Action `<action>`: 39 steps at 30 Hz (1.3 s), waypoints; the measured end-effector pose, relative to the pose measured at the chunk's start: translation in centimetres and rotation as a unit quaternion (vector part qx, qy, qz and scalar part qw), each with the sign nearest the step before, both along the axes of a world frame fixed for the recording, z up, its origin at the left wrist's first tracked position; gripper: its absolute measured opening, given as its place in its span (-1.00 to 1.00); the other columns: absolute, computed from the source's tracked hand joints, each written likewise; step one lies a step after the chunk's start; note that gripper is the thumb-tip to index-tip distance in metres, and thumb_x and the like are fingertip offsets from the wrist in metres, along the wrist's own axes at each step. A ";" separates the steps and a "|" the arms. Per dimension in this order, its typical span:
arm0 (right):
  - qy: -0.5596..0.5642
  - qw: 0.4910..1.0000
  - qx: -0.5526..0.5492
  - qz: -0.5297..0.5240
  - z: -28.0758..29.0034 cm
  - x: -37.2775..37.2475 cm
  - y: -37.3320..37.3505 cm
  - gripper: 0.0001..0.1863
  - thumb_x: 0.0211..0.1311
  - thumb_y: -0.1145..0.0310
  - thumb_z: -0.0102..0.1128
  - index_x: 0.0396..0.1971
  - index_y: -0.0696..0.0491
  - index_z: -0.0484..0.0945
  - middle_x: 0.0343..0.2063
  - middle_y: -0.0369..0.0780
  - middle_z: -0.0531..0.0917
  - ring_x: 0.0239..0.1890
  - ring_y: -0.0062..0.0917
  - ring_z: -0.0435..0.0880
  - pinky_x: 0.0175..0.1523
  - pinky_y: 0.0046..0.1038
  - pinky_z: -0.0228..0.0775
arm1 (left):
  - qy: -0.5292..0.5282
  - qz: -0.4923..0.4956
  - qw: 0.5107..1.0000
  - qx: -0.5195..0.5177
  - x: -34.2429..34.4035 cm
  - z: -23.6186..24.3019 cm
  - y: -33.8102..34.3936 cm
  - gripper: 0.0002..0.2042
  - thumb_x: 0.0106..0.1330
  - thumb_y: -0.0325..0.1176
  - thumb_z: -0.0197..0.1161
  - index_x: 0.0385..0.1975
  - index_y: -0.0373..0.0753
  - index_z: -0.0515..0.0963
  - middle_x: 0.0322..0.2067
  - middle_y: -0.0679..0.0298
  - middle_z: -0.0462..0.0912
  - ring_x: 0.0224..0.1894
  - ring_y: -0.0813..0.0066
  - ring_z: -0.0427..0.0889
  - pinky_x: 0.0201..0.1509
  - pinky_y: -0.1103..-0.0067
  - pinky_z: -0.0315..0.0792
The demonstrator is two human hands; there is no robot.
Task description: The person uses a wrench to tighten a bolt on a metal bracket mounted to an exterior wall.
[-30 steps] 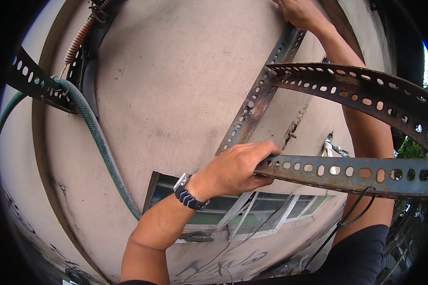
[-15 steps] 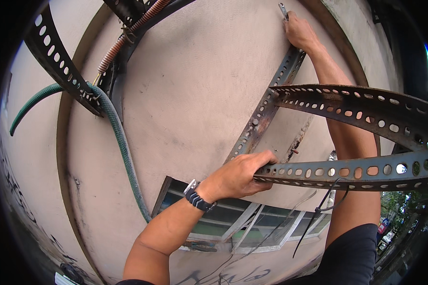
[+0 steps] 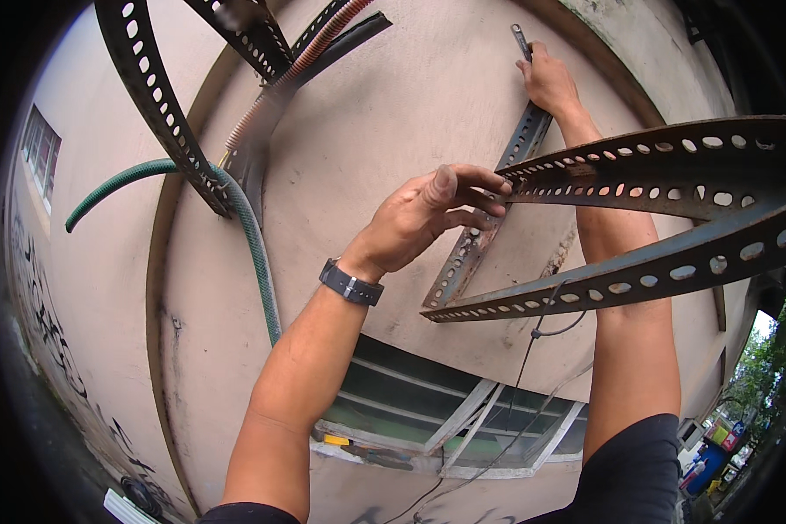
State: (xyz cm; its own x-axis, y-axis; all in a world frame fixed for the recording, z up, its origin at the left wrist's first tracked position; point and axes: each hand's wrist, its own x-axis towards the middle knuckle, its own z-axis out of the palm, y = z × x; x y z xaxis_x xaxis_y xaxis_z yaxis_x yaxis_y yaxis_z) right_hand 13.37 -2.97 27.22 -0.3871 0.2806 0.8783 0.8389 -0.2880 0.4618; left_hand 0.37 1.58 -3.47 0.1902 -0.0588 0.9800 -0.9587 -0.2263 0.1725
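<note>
A triangular bracket of slotted steel angle bar stands against the wall, its grey-blue paint rusted in places. My right hand is closed at the top of its upright bar, with a slim metal wrench sticking up out of it past the thumb. The lower part of the wrench is hidden in the grip. My left hand, with a dark watch on the wrist, is beside the joint of the upright and the upper arm. Its fingers are apart and the tips reach that joint. Below slopes the lower arm.
A second dark slotted bracket with a ribbed conduit stands at upper left. Over it hangs a green hose. A black cable tie dangles from the lower arm. A louvred window lies below.
My left hand has let go of the lower arm's corner and moved up to the upper joint, its fingers opening. My right hand still holds the wrench at the top. The view has shifted.
</note>
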 end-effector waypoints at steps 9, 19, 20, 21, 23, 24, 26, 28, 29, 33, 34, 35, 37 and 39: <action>-0.124 0.974 -0.003 0.187 0.3 4.6 1.2 -0.58 0.38 0.30 0.17 0.15 0.18 0.48 -0.05 0.12 0.66 0.04 0.09 0.62 0.16 -0.08 0.47 | -0.283 0.692 0.661 0.059 1.6 15.5 -0.1 -0.64 0.47 -0.34 0.09 0.19 -0.34 0.48 0.14 0.01 0.58 0.23 0.17 0.54 0.31 0.32 0.39; -0.077 0.987 0.016 0.139 -0.9 3.0 1.6 -0.71 0.35 0.36 0.21 -0.01 0.16 0.51 -0.04 -0.03 0.63 0.12 -0.16 0.62 0.19 -0.17 0.54 | -0.299 0.735 0.491 0.361 0.2 30.5 8.3 -0.48 0.51 -0.22 0.07 0.44 -0.15 0.29 0.36 0.23 0.43 0.48 0.30 0.29 0.60 0.08 -0.01; -0.018 0.970 -0.013 0.244 -2.1 4.4 0.8 -0.74 0.36 0.40 0.15 -0.01 0.16 0.51 -0.04 -0.03 0.64 0.10 -0.16 0.63 0.19 -0.17 0.54 | -0.217 0.779 0.456 0.371 1.2 30.1 7.5 -0.47 0.50 -0.21 0.10 0.44 -0.14 0.29 0.34 0.26 0.45 0.48 0.32 0.30 0.61 0.04 -0.05; -0.023 0.987 -0.008 0.158 -2.7 4.7 -0.6 -0.76 0.36 0.45 0.09 -0.03 0.17 0.52 -0.02 -0.03 0.64 0.13 -0.18 0.63 0.17 -0.16 0.56 | -0.122 0.895 0.248 0.351 1.6 28.8 3.3 -0.47 0.51 -0.20 0.09 0.44 -0.13 0.27 0.35 0.26 0.44 0.48 0.32 0.28 0.60 -0.03 -0.08; -0.026 0.994 -0.017 0.102 -1.9 3.0 -1.3 -0.74 0.34 0.51 0.05 0.00 0.18 0.51 -0.01 -0.02 0.64 0.14 -0.17 0.63 0.17 -0.18 0.57 | -0.128 0.892 0.231 0.366 0.4 30.4 1.2 -0.58 0.49 -0.22 0.12 0.29 -0.18 0.41 0.16 0.25 0.56 0.33 0.28 0.45 0.54 0.10 0.10; -0.045 0.991 0.016 0.126 -2.6 3.5 -1.3 -0.73 0.35 0.50 0.06 0.02 0.18 0.52 -0.01 -0.01 0.63 0.14 -0.16 0.63 0.18 -0.18 0.57 | -0.120 0.888 0.221 0.385 0.1 30.5 -0.1 -0.64 0.49 -0.22 0.12 0.21 -0.15 0.48 0.11 0.25 0.58 0.28 0.27 0.49 0.48 0.16 0.18; -0.085 0.978 0.082 0.171 -4.2 4.9 -2.0 -0.70 0.35 0.48 0.07 0.05 0.17 0.53 -0.01 0.00 0.63 0.13 -0.14 0.64 0.18 -0.19 0.57 | -0.087 0.882 0.218 0.410 0.8 31.5 0.0 -0.75 0.49 -0.25 0.12 0.07 -0.08 0.59 0.00 0.27 0.63 0.17 0.28 0.57 0.35 0.28 0.29; -0.049 0.934 0.130 0.328 -8.2 4.5 -2.2 -0.69 0.38 0.45 0.07 0.07 0.17 0.54 -0.01 0.00 0.63 0.12 -0.14 0.65 0.18 -0.21 0.57 | -0.016 0.883 0.198 0.425 -0.7 31.6 -1.5 -0.80 0.51 -0.29 0.10 -0.08 0.03 0.69 -0.07 0.31 0.68 0.09 0.33 0.63 0.21 0.35 0.35; -0.037 0.920 0.166 0.352 -10.2 7.4 -3.0 -0.69 0.40 0.43 0.08 0.08 0.16 0.55 -0.01 0.00 0.63 0.11 -0.14 0.65 0.17 -0.22 0.57 | -0.029 0.868 0.220 0.444 2.0 32.0 -1.9 -0.82 0.50 -0.31 0.12 -0.10 0.02 0.69 -0.12 0.33 0.70 0.06 0.37 0.65 0.17 0.39 0.32; 0.088 0.853 0.012 0.514 -21.2 5.5 -3.1 -0.65 0.54 0.20 0.01 0.06 0.14 0.60 0.02 -0.06 0.66 0.12 -0.18 0.65 0.22 -0.22 0.50 | 0.047 0.885 0.201 0.418 -2.9 32.0 -3.7 -0.77 0.32 -0.43 0.16 -0.11 -0.18 0.69 -0.10 0.07 0.75 0.02 0.05 0.69 0.22 -0.05 0.37; 0.076 0.843 0.015 0.532 -22.4 6.0 -3.0 -0.62 0.57 0.16 -0.01 0.06 0.13 0.60 0.02 -0.08 0.66 0.13 -0.19 0.64 0.24 -0.22 0.47 | 0.049 0.880 0.207 0.424 -2.3 32.1 -3.7 -0.77 0.34 -0.40 0.15 -0.10 -0.18 0.69 -0.10 0.07 0.75 0.02 0.06 0.69 0.21 -0.03 0.38; 0.061 0.854 0.041 0.515 -22.9 6.3 -2.9 -0.60 0.58 0.12 -0.03 0.06 0.12 0.61 0.03 -0.08 0.67 0.13 -0.19 0.65 0.26 -0.21 0.44 | 0.048 0.878 0.216 0.425 -2.1 32.3 -3.5 -0.77 0.36 -0.37 0.14 -0.09 -0.18 0.69 -0.11 0.08 0.75 0.01 0.06 0.70 0.20 -0.01 0.38; 0.032 0.877 0.092 0.471 -23.4 7.0 -2.7 -0.55 0.60 0.05 -0.07 0.07 0.09 0.61 0.04 -0.09 0.68 0.12 -0.20 0.65 0.30 -0.19 0.38 | 0.044 0.871 0.251 0.420 -1.2 32.4 -2.3 -0.76 0.40 -0.32 0.12 -0.07 -0.18 0.68 -0.12 0.08 0.75 0.01 0.08 0.70 0.18 0.04 0.39; 0.037 0.873 0.092 0.477 -22.4 8.7 -2.3 -0.53 0.62 0.02 -0.14 0.07 0.07 0.61 0.04 -0.09 0.68 0.15 -0.23 0.64 0.32 -0.20 0.32 | 0.031 0.862 0.314 0.397 1.0 33.0 -1.2 -0.74 0.44 -0.26 0.10 -0.05 -0.18 0.68 -0.14 0.09 0.75 0.00 0.10 0.70 0.16 0.08 0.41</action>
State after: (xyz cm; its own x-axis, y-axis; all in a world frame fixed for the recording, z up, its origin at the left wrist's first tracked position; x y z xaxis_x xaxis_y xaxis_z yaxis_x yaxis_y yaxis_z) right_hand 22.09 -5.30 4.78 -0.3085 -0.2878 0.9067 0.7633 0.4939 0.4165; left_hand 1.38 0.37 29.50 0.6271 -0.0383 0.7780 0.7055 -0.3955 -0.5881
